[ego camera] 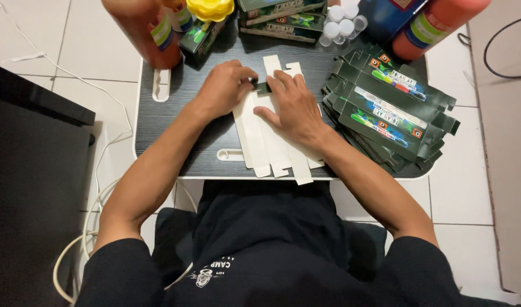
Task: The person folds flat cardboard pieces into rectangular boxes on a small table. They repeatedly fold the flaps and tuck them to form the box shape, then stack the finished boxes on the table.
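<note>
— What are the 2 hands doing?
— Left hand pinches a flap of the flat white carton at mid-table — right hand presses it, fingers spread; green cartons stacked alongside

Bare tabletop left of hands; flat carton stack crowding the right.

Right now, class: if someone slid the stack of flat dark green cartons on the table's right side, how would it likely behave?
The stack of flat cartons already lies fanned and uneven, so it would probably shear apart rather than move as one. Each looks like thin, glossy card: likely light, bendy and slippery. Its edge hangs past the table, so some might drop.
</note>
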